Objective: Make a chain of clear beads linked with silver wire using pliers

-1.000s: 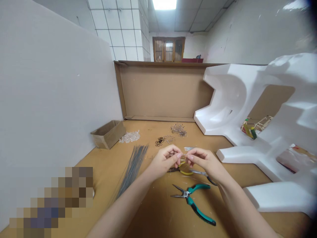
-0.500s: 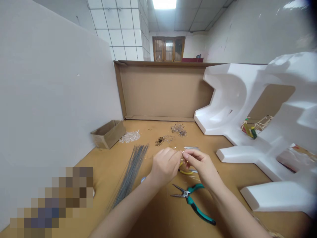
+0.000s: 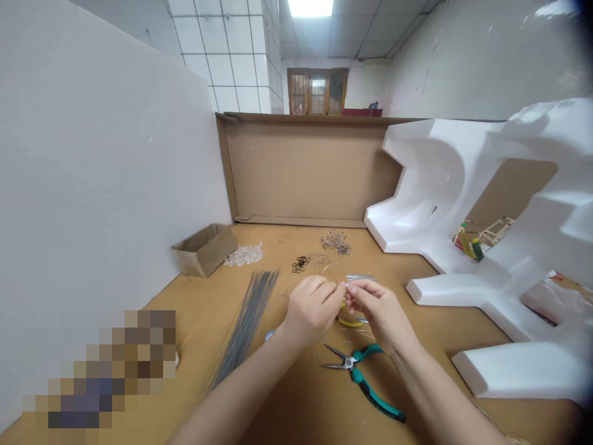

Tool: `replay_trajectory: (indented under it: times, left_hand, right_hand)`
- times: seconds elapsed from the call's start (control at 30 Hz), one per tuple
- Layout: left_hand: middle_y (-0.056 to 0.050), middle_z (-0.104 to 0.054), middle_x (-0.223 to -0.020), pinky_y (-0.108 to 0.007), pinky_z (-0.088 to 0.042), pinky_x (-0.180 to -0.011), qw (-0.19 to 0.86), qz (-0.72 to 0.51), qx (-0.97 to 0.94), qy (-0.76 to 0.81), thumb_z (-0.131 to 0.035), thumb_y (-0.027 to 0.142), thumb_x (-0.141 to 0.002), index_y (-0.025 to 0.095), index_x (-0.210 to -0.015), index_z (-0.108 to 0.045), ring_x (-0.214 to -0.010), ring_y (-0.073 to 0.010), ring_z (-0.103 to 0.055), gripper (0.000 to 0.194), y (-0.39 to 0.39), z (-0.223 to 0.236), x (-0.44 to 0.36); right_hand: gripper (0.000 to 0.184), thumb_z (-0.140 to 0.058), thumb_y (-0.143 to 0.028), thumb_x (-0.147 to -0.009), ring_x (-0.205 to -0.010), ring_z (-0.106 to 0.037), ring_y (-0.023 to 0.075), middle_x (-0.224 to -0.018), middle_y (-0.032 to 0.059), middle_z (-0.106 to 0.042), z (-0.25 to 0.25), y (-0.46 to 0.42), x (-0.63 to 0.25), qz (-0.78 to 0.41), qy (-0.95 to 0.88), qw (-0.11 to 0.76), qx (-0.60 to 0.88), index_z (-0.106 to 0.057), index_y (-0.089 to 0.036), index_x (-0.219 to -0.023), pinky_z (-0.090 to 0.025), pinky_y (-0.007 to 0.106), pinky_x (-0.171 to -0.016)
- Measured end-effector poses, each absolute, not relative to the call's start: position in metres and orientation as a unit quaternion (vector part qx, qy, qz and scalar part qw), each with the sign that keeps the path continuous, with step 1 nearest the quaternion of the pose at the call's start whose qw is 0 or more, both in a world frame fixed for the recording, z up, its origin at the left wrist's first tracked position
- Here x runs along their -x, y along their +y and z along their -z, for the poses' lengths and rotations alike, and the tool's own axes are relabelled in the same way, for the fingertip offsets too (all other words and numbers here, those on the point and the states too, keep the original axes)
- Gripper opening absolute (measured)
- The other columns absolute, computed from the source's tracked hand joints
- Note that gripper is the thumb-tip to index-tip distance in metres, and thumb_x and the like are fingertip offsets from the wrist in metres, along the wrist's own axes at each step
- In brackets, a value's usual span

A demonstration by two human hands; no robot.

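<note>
My left hand and my right hand meet fingertip to fingertip above the brown table. Both are closed in a pinch on a thin wire piece too small to make out. Under my hands lies a yellow-handled tool, mostly hidden. Teal-handled pliers lie just in front of my right wrist.
A bundle of grey wires lies left of my hands. Behind are black rings, clear beads, a heap of small metal parts and a small cardboard box. White foam blocks stand right, a cardboard wall behind, a white panel left.
My left hand has turned over, its back now up, and both hands have shifted slightly forward while keeping the pinch. The view has shifted a little.
</note>
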State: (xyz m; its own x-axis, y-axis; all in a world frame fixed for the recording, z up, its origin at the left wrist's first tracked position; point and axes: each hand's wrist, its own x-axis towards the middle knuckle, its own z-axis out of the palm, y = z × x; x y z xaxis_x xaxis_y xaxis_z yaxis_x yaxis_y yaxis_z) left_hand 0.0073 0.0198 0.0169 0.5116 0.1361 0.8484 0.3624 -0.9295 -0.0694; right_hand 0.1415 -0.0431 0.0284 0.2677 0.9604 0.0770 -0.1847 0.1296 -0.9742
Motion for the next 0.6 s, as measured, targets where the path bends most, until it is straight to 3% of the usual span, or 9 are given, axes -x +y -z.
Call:
replay_trajectory:
  times: [0.37, 0.6]
  left_hand:
    - [-0.003, -0.052, -0.058, -0.029, -0.032, -0.058, 0.142, 0.462, 0.866, -0.127, -0.042, 0.014, -0.083, 0.016, -0.070, -0.055, -0.061, -0.0139, -0.045, 0.018, 0.0207, -0.0149, -0.0078]
    - [-0.005, -0.058, -0.066, -0.028, -0.038, -0.064, 0.045, 0.483, 0.864, -0.136, -0.043, 0.015, -0.082, 0.016, -0.081, -0.060, -0.069, -0.0150, -0.050, 0.017, 0.0261, -0.0128, -0.0070]
  right_hand:
    - [0.018, -0.064, -0.036, -0.068, -0.059, -0.052, 0.0141, -0.059, -0.0007, -0.058, -0.0360, -0.0464, -0.1445, -0.311, -0.489, 0.570, 0.583, -0.064, -0.018, -0.067, -0.042, 0.028, -0.062]
    - [0.015, -0.061, -0.034, -0.073, -0.071, -0.059, 0.0189, -0.073, 0.0046, -0.064, -0.0315, -0.0467, -0.1500, -0.212, -0.557, 0.550, 0.586, -0.064, -0.019, -0.073, -0.046, 0.032, -0.068]
